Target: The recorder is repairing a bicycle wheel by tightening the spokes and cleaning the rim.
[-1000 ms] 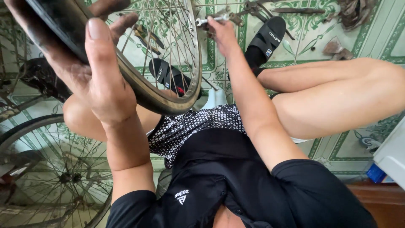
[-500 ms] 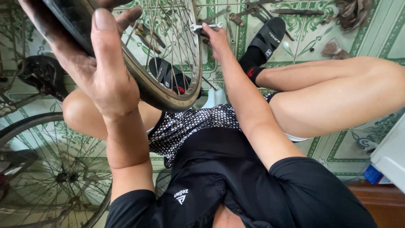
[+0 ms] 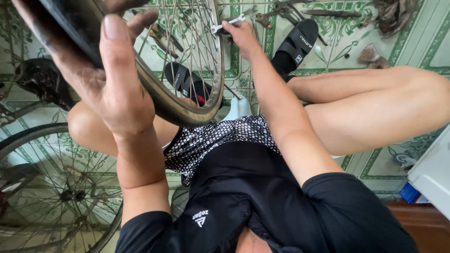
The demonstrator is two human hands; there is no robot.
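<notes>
now the left hand is closed around the black tyre of a bicycle wheel, thumb up on the near side, holding the wheel raised over the left knee. the right hand reaches far forward and grips a silver wrench just above the patterned floor tiles. another bicycle wheel lies at the lower left, and black sandals are on both feet.

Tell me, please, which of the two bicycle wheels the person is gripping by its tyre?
The raised wheel at upper left: the left hand clasps its black tyre. The other wheel lies untouched at lower left.
</notes>
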